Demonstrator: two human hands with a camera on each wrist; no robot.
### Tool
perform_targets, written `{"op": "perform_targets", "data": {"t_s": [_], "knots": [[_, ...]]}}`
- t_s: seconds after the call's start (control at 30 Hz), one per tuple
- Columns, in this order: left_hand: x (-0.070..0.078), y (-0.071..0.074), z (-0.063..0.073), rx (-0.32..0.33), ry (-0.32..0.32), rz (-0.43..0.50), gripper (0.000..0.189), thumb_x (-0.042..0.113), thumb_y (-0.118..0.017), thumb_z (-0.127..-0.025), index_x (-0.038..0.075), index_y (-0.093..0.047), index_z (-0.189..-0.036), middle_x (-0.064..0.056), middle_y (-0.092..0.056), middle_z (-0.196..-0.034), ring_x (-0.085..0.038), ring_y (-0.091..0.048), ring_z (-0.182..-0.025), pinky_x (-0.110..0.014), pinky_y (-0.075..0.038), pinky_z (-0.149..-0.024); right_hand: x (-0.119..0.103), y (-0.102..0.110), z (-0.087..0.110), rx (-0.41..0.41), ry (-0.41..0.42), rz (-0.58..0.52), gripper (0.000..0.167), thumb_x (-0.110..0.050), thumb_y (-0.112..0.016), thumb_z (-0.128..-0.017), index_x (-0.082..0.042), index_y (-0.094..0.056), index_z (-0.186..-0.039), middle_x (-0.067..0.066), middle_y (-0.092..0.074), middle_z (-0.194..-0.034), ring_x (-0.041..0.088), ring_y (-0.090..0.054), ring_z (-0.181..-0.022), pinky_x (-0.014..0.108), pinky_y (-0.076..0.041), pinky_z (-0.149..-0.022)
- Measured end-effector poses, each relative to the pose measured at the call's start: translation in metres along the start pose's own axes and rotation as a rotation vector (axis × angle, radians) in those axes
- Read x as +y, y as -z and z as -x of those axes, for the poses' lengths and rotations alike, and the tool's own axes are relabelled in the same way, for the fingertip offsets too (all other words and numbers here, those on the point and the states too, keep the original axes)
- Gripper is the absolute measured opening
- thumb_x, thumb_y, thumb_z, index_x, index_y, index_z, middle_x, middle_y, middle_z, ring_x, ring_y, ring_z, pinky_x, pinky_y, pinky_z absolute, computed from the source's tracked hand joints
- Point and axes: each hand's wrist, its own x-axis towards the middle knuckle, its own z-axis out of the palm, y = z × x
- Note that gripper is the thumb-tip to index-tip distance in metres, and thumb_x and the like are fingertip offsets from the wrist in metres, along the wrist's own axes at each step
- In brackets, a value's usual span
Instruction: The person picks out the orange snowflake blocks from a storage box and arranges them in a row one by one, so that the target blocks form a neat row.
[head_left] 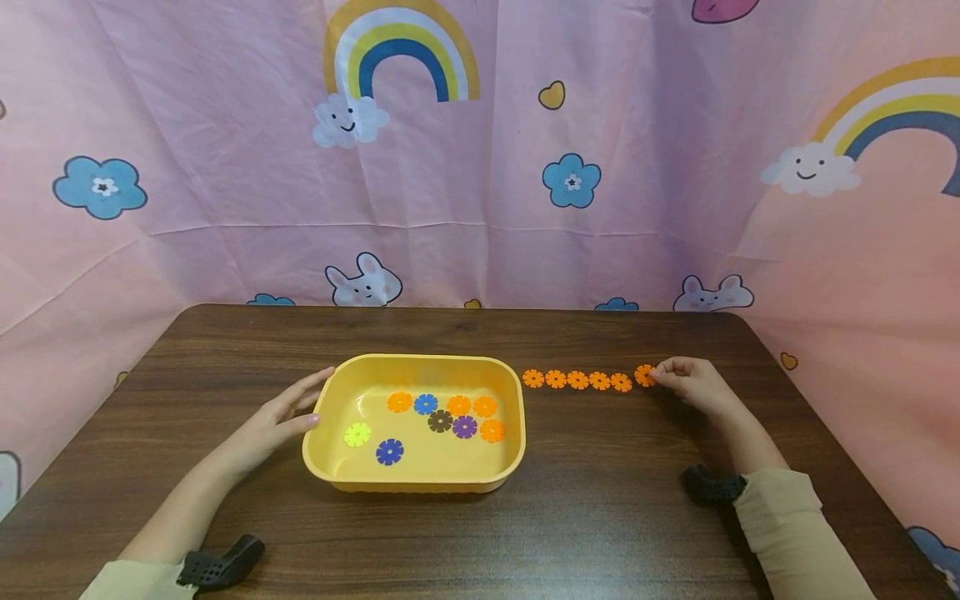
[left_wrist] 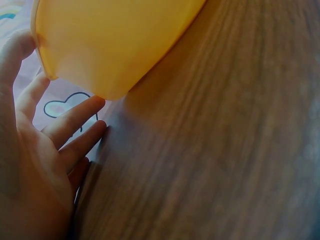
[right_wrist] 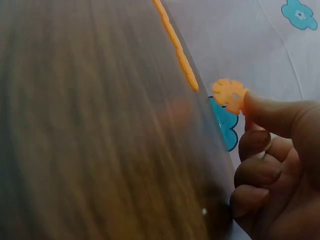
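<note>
Between thumb and index finger my right hand (head_left: pixel 701 388) pinches an orange notched snowflake disc (right_wrist: pixel 230 95) by its edge. The disc is just off the right end of a row of several orange snowflake discs (head_left: pixel 577 380) lying on the table. In the right wrist view it is raised above the tabletop, its other fingers curled. My left hand (head_left: pixel 272 423) rests against the left end of a yellow plastic basin (head_left: pixel 412 483), fingers spread and thumb at the rim. In the left wrist view its fingertips (left_wrist: pixel 97 104) touch the basin's outer wall.
Inside the basin lie loose discs: several orange ones, a yellow-green disc (head_left: pixel 357 434), a purple disc (head_left: pixel 465 427), a brown disc (head_left: pixel 440 421) and blue ones. A dark wood table (head_left: pixel 600 517) carries everything. A printed pink curtain (head_left: pixel 480 167) hangs behind its far edge.
</note>
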Motion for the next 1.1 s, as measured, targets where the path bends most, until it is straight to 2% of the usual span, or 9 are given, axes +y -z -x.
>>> {"op": "perform_targets", "data": {"t_s": [0.2, 0.43, 0.77, 0.9, 1.1], "knots": [[-0.002, 0.000, 0.000, 0.004, 0.002, 0.000, 0.058, 0.006, -0.048, -0.098, 0.008, -0.025, -0.152, -0.032, -0.032, -0.145, 0.001, -0.048, -0.119, -0.023, -0.044, -0.088, 0.004, 0.002, -0.002, -0.006, -0.008, 0.049, 0.028, -0.020, -0.062, -0.095, 0.007, -0.058, -0.097, -0.002, -0.047, -0.067, 0.010, -0.039, -0.056, 0.025, -0.035, -0.048], [-0.003, 0.001, 0.000, 0.002, 0.011, 0.000, 0.058, 0.007, -0.048, -0.099, 0.008, -0.025, -0.152, -0.030, -0.032, -0.146, 0.000, -0.049, -0.118, -0.023, -0.044, -0.088, 0.012, 0.002, -0.007, 0.017, 0.049, 0.154, 0.022, -0.015, -0.062, -0.094, 0.007, -0.061, -0.093, 0.003, -0.054, -0.073, 0.015, -0.043, -0.065, 0.027, -0.035, -0.057], [-0.002, 0.001, -0.001, -0.004, -0.004, 0.005, 0.058, 0.005, -0.048, -0.098, 0.006, -0.024, -0.152, -0.033, -0.032, -0.144, -0.001, -0.050, -0.118, -0.023, -0.044, -0.088, 0.014, -0.002, -0.010, 0.047, 0.086, 0.319, 0.024, -0.020, -0.063, -0.094, 0.004, -0.064, -0.092, 0.007, -0.061, -0.081, 0.019, -0.047, -0.070, 0.032, -0.038, -0.063], [0.000, 0.000, 0.000, -0.002, 0.005, 0.005, 0.058, 0.006, -0.048, -0.099, 0.007, -0.024, -0.152, -0.032, -0.033, -0.144, 0.000, -0.050, -0.117, -0.023, -0.044, -0.088, 0.013, -0.004, -0.011, 0.065, 0.072, 0.381, 0.024, -0.022, -0.063, -0.094, 0.002, -0.065, -0.093, 0.006, -0.059, -0.079, 0.019, -0.047, -0.069, 0.033, -0.038, -0.064], [0.003, 0.000, 0.000, 0.001, -0.007, 0.010, 0.057, 0.006, -0.047, -0.099, 0.006, -0.024, -0.151, -0.034, -0.034, -0.142, -0.002, -0.052, -0.116, -0.023, -0.045, -0.087, 0.011, -0.008, -0.011, 0.060, 0.060, 0.399, 0.021, -0.020, -0.064, -0.093, 0.001, -0.065, -0.092, 0.005, -0.058, -0.074, 0.019, -0.048, -0.066, 0.033, -0.038, -0.062]]}}
